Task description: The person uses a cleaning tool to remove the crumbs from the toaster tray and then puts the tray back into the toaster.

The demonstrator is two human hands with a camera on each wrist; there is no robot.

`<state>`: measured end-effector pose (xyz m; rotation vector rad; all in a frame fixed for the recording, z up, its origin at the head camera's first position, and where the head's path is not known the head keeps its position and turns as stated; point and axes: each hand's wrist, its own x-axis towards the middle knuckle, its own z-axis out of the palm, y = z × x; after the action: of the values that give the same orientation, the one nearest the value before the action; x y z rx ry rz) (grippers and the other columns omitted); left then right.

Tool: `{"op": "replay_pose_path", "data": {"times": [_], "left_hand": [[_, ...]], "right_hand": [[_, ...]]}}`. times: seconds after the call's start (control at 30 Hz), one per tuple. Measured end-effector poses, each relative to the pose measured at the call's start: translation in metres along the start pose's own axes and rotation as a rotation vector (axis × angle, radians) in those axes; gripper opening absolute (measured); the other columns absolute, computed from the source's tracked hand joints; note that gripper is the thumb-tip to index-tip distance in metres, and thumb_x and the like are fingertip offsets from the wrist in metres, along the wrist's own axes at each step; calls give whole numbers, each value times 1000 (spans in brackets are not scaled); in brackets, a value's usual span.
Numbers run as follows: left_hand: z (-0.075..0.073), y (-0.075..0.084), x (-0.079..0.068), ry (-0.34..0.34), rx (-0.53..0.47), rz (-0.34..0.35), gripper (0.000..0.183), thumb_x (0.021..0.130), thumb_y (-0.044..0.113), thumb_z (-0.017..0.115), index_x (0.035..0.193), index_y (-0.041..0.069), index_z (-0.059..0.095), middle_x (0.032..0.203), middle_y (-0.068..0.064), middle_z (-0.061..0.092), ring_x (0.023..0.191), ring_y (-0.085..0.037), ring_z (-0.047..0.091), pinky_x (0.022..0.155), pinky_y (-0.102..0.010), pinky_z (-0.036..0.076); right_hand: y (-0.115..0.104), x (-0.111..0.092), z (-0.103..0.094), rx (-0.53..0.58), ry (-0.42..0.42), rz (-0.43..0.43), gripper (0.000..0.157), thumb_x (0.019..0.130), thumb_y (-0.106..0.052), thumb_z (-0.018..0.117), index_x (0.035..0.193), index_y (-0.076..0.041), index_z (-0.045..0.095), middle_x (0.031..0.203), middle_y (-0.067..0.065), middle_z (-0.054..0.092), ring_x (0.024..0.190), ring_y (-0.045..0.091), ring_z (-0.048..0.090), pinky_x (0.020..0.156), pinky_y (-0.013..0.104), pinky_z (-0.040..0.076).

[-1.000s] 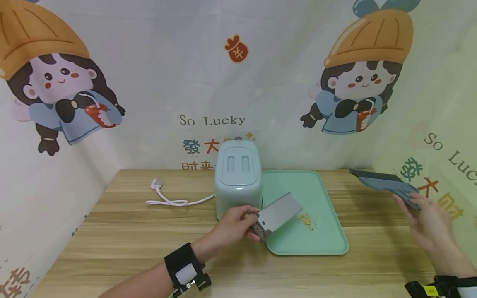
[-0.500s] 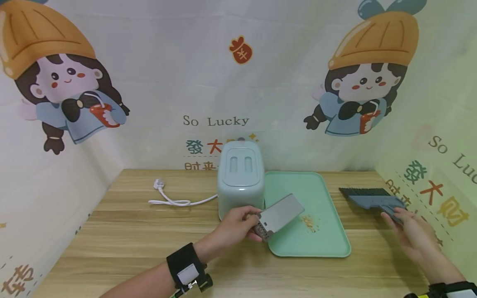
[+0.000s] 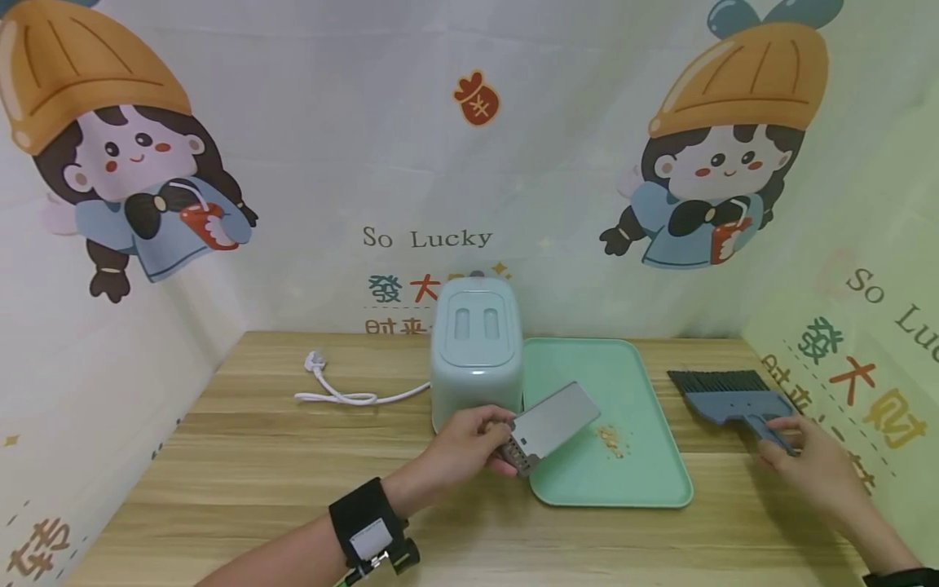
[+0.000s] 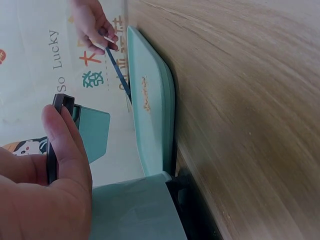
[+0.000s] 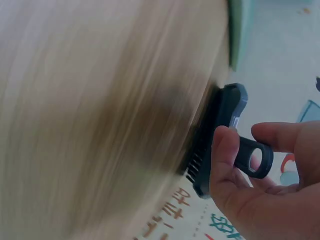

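My left hand (image 3: 469,444) pinches a flat metal toaster crumb tray (image 3: 557,417) by its perforated end. The tray is tilted, its far end over the left side of a green serving tray (image 3: 579,481). Light brown crumbs (image 3: 609,441) lie on the green surface. To the right, a blue-grey brush (image 3: 737,403) with dark bristles is low over the table, bristles pointing away from me. The fingers and thumb of my right hand (image 3: 817,461) are about its handle; the right wrist view shows the handle's looped end (image 5: 265,159) between them.
A pale green toaster (image 3: 477,387), its lid on, stands left of the serving tray, just behind my left hand. Its white cord and plug (image 3: 315,363) lie on the wooden table (image 3: 293,481). Printed cloth (image 3: 543,163) hangs at the back and sides.
My right hand has brought the brush down and left toward the table, and its broad face has turned into view. My left hand and the crumb tray have stayed nearly still.
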<state>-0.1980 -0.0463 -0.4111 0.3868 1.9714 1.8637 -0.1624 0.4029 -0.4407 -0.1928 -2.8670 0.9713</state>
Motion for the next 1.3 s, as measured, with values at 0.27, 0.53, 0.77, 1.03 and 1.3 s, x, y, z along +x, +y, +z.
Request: {"op": "replay_pose_path", "data": {"times": [0.27, 0.53, 0.77, 1.03, 1.3], "left_hand": [[0, 0, -1, 0, 2, -5, 29, 100, 9, 47, 125, -4, 52, 98, -16, 63, 77, -25, 66, 69, -32, 58], [0, -1, 0, 4, 1, -6, 28, 100, 9, 47, 124, -4, 52, 98, -16, 63, 77, -25, 66, 68, -32, 58], [1, 0, -1, 9, -2, -11, 29, 100, 9, 47, 125, -4, 52, 98, -16, 63, 76, -25, 66, 69, -33, 58], [3, 3, -1, 17, 2, -8, 29, 99, 9, 48, 125, -4, 53, 99, -17, 62, 76, -25, 66, 69, -32, 58], [3, 2, -1, 19, -4, -11, 30, 99, 9, 48, 125, -4, 52, 100, -16, 62, 76, -25, 66, 69, -33, 58]], "right_hand": [[-4, -2, 4, -295, 157, -236, 33, 81, -7, 66, 107, 11, 57, 91, 35, 62, 49, 20, 54, 40, 34, 42], [-6, -2, 9, -412, 124, -272, 33, 75, -4, 71, 102, 11, 60, 84, 30, 62, 49, 16, 44, 40, 34, 39], [-3, -4, 18, -485, 173, -380, 34, 67, -1, 78, 94, 12, 62, 76, 30, 64, 56, 33, 61, 48, 50, 50], [-5, -7, 26, -470, 147, -348, 32, 68, 3, 76, 95, 11, 61, 80, 31, 63, 64, 42, 61, 50, 53, 50], [-17, -8, 22, -460, 66, -308, 36, 74, 0, 72, 102, 15, 57, 88, 36, 61, 71, 45, 61, 56, 55, 52]]}}
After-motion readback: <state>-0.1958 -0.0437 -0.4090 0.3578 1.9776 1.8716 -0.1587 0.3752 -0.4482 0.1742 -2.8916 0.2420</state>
